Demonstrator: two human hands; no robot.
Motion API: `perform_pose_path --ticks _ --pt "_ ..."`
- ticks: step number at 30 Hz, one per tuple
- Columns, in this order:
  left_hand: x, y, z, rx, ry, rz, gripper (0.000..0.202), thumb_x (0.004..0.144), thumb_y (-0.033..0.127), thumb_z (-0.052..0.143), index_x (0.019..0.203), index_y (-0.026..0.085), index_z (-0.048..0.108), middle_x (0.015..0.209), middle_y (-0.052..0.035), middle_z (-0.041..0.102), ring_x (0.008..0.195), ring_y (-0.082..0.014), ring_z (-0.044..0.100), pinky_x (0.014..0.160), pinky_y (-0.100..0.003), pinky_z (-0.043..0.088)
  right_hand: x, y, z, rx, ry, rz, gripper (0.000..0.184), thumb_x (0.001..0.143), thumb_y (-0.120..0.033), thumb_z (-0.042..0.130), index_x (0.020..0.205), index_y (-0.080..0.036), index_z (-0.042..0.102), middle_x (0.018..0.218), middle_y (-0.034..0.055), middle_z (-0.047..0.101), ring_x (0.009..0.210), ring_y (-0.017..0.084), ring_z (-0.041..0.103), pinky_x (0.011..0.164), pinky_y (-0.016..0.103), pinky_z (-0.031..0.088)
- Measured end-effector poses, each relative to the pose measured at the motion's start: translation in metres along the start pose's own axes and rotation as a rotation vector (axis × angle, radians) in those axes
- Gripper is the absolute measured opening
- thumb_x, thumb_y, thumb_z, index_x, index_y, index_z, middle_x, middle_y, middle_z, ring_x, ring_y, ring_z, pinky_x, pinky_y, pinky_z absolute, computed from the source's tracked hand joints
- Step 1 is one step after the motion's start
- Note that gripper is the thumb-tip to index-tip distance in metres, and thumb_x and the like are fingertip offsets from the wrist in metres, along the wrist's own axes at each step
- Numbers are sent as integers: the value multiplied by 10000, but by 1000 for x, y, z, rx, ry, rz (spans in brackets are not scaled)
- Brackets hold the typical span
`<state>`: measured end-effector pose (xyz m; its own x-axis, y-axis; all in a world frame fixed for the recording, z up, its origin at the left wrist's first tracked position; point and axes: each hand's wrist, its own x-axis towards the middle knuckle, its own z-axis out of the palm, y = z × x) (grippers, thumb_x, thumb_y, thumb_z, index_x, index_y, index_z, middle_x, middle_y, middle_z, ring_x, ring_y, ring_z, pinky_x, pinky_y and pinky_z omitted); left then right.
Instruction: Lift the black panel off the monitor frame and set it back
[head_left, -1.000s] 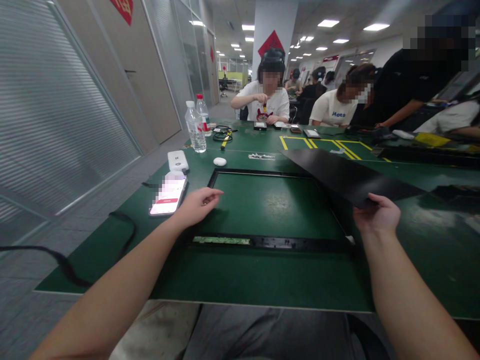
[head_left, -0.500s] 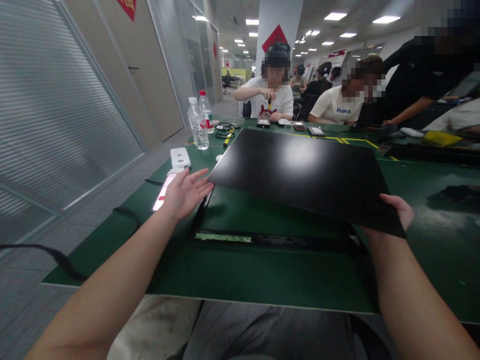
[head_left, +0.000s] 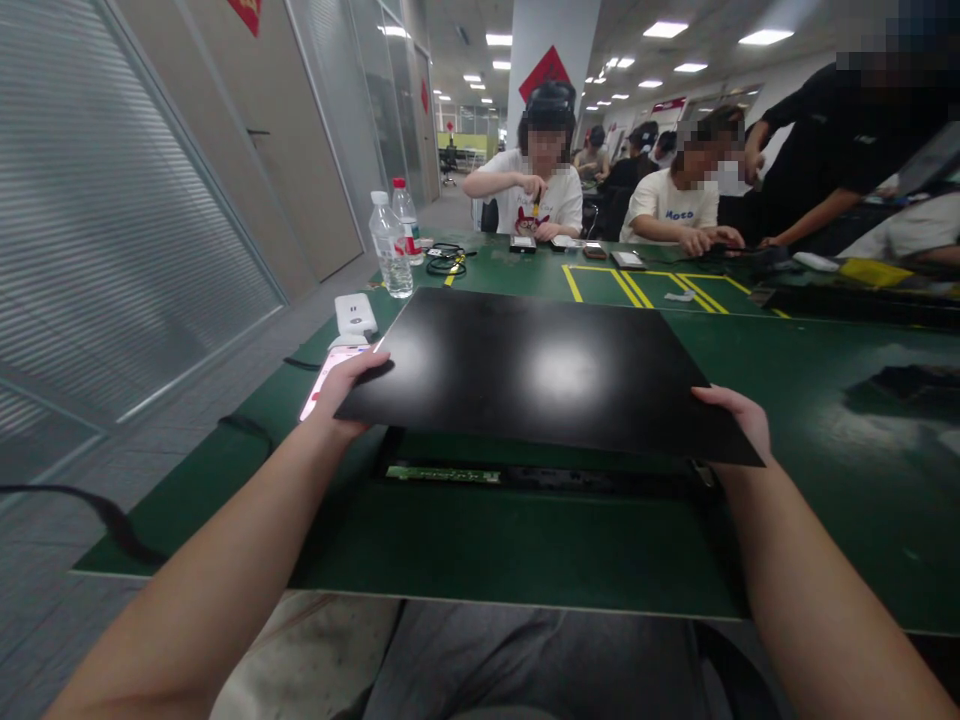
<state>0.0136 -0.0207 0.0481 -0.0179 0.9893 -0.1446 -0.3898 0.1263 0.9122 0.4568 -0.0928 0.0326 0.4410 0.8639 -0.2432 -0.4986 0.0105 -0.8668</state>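
Panel [head_left: 491,345] is above the black frame [head_left: 589,479], gripped at both ends: my left hand [head_left: 346,388], loosely spread a moment ago, now clamps one opposite my right hand [head_left: 741,418], seemingly sharing the weight.

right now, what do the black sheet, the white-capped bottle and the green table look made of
Black sheet: glass or stiff plastic, can't tell which; glossy, with bright light patches mirrored in it.
White-capped bottle: probably plastic, clear and see-through.
Green table: perhaps a painted or coated top; smooth, with a sheen at right.
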Motion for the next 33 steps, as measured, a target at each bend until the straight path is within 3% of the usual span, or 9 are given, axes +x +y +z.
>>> perform_pose_path --ticks 3,6,10,14,18,21,25,27,33 --pt "0 2 -2 -30 59 10 239 682 176 692 919 155 696 697 -39 726 718 -270 747 666 -365 627 1 1 1 -126 -147 108 320 652 -115 645 959 -168 718 844 72 764 811 286 742 707 410 624" --pt "-1 4 -1 -57 76 32 238 685 181 683 923 178 694 732 -36 747 794 -299 757 717 -405 639 1 3 2 -222 -219 108 340 660 -132 647 986 -173 731 853 65 769 760 250 737 636 344 604" --pt "-4 6 3 -81 93 40 252 684 192 667 933 166 701 761 -51 761 864 -312 759 785 -417 639 3 8 1 -270 -191 110 359 648 -94 641 986 -168 737 836 59 769 669 184 716 569 252 564" --pt "-9 9 9 -148 137 23 249 685 176 643 922 126 695 740 -67 774 848 -320 759 815 -456 635 7 10 0 -328 -201 143 354 657 -77 633 988 -146 737 850 84 766 673 173 710 556 234 560" --pt "-11 10 10 -151 71 72 294 694 150 660 982 117 708 806 -64 795 949 -331 749 882 -454 616 10 9 -1 -363 -158 101 314 676 -73 638 970 -124 733 829 107 756 629 159 688 520 218 550" --pt "-7 7 8 -117 3 128 376 689 153 668 1060 147 722 945 -57 805 1026 -319 733 912 -427 605 11 7 -2 -394 -79 48 344 699 -100 639 1032 -136 716 845 121 764 620 176 700 504 237 558" --pt "1 1 2 -43 60 234 488 650 109 699 1124 221 724 1047 -14 789 1050 -263 727 936 -352 585 13 7 -5 -398 -14 16 428 690 -108 648 1115 -148 682 809 131 762 621 226 723 494 282 575" --pt "4 -2 0 -18 72 227 518 648 113 704 1153 227 720 1053 -17 782 1033 -258 730 941 -362 580 14 7 -6 -398 -2 20 441 686 -110 652 1124 -157 675 796 126 762 628 234 728 499 289 580" --pt "2 -6 2 47 -78 180 535 683 194 681 1216 184 711 1063 -61 783 1024 -292 724 918 -408 585 13 5 -4 -464 43 -26 425 707 -140 624 1124 -185 690 765 96 763 657 223 734 506 265 560"
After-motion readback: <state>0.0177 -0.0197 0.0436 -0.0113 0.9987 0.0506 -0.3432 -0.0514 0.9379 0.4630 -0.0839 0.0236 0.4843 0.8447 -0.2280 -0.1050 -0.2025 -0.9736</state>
